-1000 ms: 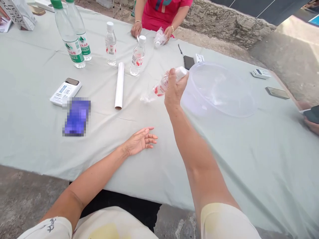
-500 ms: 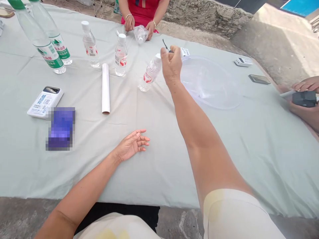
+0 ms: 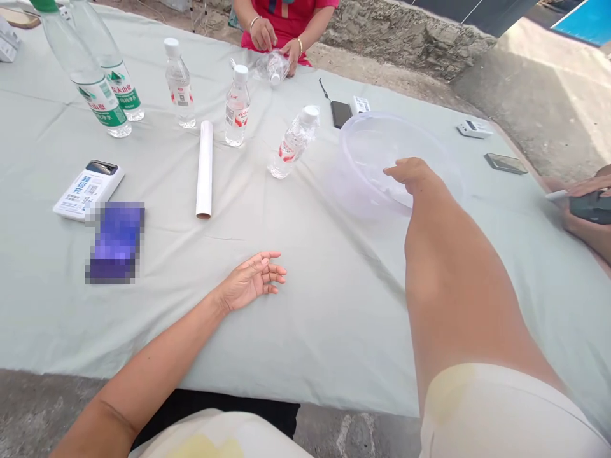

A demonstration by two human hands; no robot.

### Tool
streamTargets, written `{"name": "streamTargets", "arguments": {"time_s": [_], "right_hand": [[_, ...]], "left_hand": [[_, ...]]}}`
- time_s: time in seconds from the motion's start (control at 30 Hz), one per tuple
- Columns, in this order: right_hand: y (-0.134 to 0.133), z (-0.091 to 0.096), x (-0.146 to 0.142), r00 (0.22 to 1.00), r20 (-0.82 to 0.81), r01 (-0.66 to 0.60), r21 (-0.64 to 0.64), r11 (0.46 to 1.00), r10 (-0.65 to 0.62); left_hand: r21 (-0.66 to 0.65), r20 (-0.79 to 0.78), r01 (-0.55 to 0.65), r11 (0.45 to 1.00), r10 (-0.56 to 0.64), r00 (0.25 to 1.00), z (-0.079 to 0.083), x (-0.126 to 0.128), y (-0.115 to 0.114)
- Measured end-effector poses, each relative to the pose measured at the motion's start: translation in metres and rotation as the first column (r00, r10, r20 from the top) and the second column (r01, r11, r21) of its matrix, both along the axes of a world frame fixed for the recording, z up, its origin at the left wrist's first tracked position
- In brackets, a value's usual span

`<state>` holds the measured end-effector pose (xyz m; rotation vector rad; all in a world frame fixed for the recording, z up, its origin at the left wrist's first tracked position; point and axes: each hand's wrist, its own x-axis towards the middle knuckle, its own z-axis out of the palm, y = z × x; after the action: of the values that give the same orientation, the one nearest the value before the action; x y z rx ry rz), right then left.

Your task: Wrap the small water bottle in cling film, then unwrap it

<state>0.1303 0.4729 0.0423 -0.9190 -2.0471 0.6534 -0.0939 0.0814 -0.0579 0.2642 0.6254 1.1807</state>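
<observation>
My left hand [image 3: 252, 280] rests on the tablecloth, palm turned sideways, fingers apart and holding nothing. Out to the right, my right hand [image 3: 411, 173] is at a clear plastic basin [image 3: 356, 181]. Its thumb points left over the basin's inside, while the other fingers are mostly hidden; it appears to grip the rim. Beyond the basin lies a black device [image 3: 342, 114] with a wrist strap, touched by neither hand. A small water bottle [image 3: 292, 143] loosely covered in clear film leans to the right, left of the basin.
Two small bottles [image 3: 237, 108] [image 3: 180, 89] and two tall bottles [image 3: 102, 105] [image 3: 125, 95] stand left. Nearer lie a white roll [image 3: 204, 172], a white power bank [image 3: 88, 191] and a blurred purple item [image 3: 117, 242]. Another person's hands [image 3: 281, 48] handle a wrapped bottle opposite.
My right hand has let go of the black device, now on the table, and moved right and nearer to the basin. The basin has shifted slightly left. My left hand stays put.
</observation>
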Motion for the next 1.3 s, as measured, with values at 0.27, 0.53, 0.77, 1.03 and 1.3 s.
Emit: {"name": "streamTargets", "arguments": {"time_s": [0.27, 0.53, 0.77, 1.03, 1.3], "right_hand": [[-0.108, 0.043, -0.041, 0.914, -0.333, 0.24, -0.015, 0.971, -0.231], [-0.328, -0.023, -0.067, 0.802, -0.139, -0.596, -0.266, 0.758, 0.581], [-0.351, -0.087, -0.071, 0.805, 0.058, -0.57, -0.201, 0.797, 0.591], [-0.349, -0.098, -0.056, 0.866, 0.021, -0.499, -0.057, 0.865, 0.5], [-0.351, -0.102, -0.056, 0.842, 0.024, -0.535, 0.168, 0.828, 0.539]], "left_hand": [[0.04, -0.02, -0.019, 0.999, 0.02, 1.0, 0.001, 0.002, -0.002], [0.022, 0.111, -0.092, 0.996, 0.089, 0.99, 0.016, -0.018, -0.007], [0.157, -0.4, 0.002, 0.988, 0.062, 0.914, 0.022, -0.034, -0.014], [0.117, -0.946, 0.001, 0.993, 0.111, 0.304, 0.032, -0.016, -0.022], [0.056, -0.923, 0.152, 0.987, -0.007, 0.385, 0.028, -0.009, -0.026]]}}
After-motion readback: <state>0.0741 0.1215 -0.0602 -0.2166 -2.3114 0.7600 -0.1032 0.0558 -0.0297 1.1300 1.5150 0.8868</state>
